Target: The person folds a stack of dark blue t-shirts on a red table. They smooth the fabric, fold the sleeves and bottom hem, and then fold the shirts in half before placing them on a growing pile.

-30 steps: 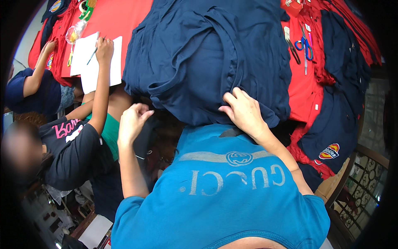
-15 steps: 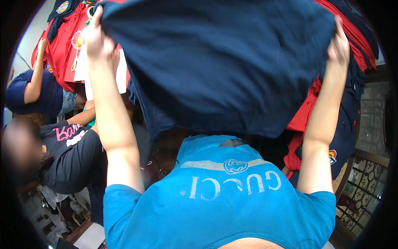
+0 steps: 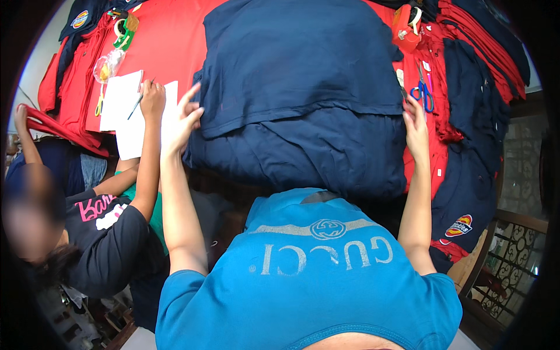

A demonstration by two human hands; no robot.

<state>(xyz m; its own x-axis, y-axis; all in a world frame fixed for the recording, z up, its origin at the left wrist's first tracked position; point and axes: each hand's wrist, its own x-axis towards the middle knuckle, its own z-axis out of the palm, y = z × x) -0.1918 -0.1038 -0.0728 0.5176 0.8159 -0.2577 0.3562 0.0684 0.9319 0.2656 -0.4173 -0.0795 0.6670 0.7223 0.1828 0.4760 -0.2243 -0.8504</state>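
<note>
A navy garment (image 3: 303, 64) lies spread out, its hemmed edge toward me, on more bunched navy cloth (image 3: 303, 146). My left hand (image 3: 179, 125) is just off the garment's left corner, fingers apart and holding nothing. At the right end of the hem is my right hand (image 3: 416, 125), with its fingers loosely bent and apart by the fabric's edge; whether they touch it is hard to tell.
Red cloth (image 3: 169, 35) covers the table. Blue-handled scissors (image 3: 422, 96) and a red tape dispenser (image 3: 406, 29) lie right; a green tape dispenser (image 3: 124, 32) sits far left. A co-worker's hand (image 3: 153, 99) holds a pen over white paper (image 3: 121, 96). Navy and red garments hang at right.
The navy garment, held up and stretched between both hands before, has come down flat onto the pile. Both hands have lowered toward me and let go of it.
</note>
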